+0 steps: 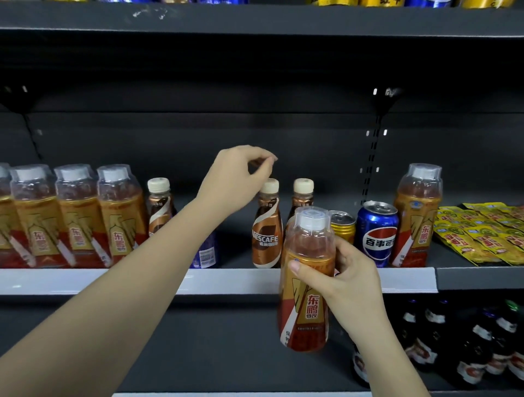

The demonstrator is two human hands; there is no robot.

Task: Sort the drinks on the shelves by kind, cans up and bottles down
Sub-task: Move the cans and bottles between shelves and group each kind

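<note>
My right hand (350,279) grips an amber energy-drink bottle (306,286) with a clear cap cover, held upright in front of the middle shelf's white edge strip (226,279). My left hand (241,175) hovers just above the cap of a brown Nescafe bottle (266,226), fingers loosely curled and holding nothing. Two more Nescafe bottles (158,204) (303,195) stand on the same shelf. A gold can (342,225) and a blue Pepsi can (377,233) stand right of the held bottle. Another blue can (207,253) is partly hidden behind my left forearm.
Several amber bottles (76,218) line the shelf's left end, and one more (416,215) stands right of the Pepsi can. Yellow snack packets (482,233) lie at the far right. Dark bottles (467,343) fill the lower shelf's right side. Can bottoms (425,2) show on the top shelf.
</note>
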